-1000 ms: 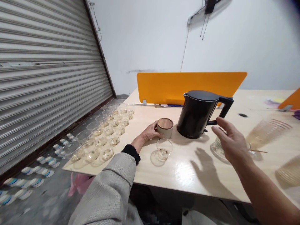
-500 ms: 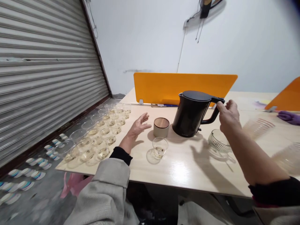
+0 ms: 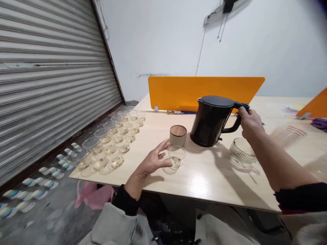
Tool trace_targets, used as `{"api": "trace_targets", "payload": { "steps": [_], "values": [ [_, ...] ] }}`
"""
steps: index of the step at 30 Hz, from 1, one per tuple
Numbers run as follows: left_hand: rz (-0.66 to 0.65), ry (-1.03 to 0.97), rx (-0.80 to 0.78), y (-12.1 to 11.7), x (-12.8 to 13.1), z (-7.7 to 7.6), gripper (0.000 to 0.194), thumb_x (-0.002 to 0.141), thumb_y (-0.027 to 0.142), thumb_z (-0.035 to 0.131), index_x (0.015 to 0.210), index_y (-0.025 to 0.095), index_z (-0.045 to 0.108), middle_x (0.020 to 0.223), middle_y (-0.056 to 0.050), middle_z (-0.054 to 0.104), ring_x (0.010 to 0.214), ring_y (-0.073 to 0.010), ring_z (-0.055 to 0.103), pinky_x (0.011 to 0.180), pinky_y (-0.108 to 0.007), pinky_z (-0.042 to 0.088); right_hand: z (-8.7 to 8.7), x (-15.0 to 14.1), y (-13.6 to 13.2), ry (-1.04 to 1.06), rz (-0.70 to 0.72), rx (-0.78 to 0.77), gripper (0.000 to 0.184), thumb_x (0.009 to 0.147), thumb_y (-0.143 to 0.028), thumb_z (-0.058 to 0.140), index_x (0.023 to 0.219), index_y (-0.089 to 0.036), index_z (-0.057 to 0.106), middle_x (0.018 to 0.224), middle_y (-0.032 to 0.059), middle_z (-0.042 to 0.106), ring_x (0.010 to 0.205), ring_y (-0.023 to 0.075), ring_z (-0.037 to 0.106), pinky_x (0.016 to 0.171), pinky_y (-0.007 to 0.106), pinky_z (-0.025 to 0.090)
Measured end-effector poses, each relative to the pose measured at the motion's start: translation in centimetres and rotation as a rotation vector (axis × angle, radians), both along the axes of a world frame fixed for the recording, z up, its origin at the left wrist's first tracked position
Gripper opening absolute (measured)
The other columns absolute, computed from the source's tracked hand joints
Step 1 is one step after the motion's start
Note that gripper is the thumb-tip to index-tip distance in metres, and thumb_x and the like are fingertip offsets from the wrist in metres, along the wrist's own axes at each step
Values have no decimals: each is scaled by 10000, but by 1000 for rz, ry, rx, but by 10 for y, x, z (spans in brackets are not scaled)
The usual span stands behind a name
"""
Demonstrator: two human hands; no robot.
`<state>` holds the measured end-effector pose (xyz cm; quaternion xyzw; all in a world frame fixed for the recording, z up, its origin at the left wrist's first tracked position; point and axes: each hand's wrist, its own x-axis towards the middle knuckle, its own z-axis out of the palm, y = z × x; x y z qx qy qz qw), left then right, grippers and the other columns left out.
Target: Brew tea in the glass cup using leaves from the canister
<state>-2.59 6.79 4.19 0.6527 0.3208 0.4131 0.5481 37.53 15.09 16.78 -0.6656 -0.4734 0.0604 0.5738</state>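
My right hand (image 3: 249, 122) is wrapped round the handle of a black electric kettle (image 3: 211, 120), which looks upright on the table. My left hand (image 3: 157, 158) reaches to a small clear plastic cup (image 3: 176, 157) with a little pale liquid and dark bits at its bottom. Thumb and fingers are apart at the cup's left side, the thumb tip overlapping it; whether they touch it I cannot tell. Just behind the cup stands a grey canister (image 3: 178, 140) with a wooden lid. A ribbed glass bowl (image 3: 241, 151) sits below my right wrist.
Rows of clear cups (image 3: 111, 149) with pale liquid stand along the table's left end. Stacked clear cups (image 3: 287, 136) lie at the right. An orange divider (image 3: 204, 93) crosses behind the kettle. A pink bag (image 3: 97, 197) hangs below the front edge; several small tubs (image 3: 39, 194) stand on the floor.
My left hand has moved right and toward me, from beside the canister to the single cup. My right hand has kept its hold on the kettle handle. The view has shifted slightly.
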Motion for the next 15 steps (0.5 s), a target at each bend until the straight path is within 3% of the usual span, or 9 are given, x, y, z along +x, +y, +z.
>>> {"api": "trace_targets", "payload": {
  "steps": [2,5,10,15],
  "values": [
    [25,-6,-18,-4,8,-6,1095,707,334,916,1610,298,297,1638,-153,398,1545,-318,313,1239,-527,267,5,-7,-3,169,-62,-24,217,911,-473,554,858,-274,623,945,94,693,795,233,566,756,417,454],
    [98,-11,-9,-9,19,-13,1099,675,333,929,1598,283,334,1603,-154,453,1509,-335,380,1237,-534,274,9,-14,-6,215,-68,5,167,902,-400,569,794,-274,586,866,61,661,773,215,544,764,406,416],
    [236,42,48,-16,33,-19,859,724,309,877,1497,289,503,1435,-114,627,1304,-319,597,1151,-538,414,8,-15,-11,231,-29,32,182,904,-406,561,754,-302,553,797,37,609,726,205,486,751,402,385],
    [401,139,151,-21,40,-28,671,740,272,850,1371,272,625,1344,-97,659,1257,-308,617,1121,-508,451,6,-17,-19,257,-39,39,175,904,-387,601,761,-291,573,750,26,590,718,193,478,732,387,389]
  ]
}}
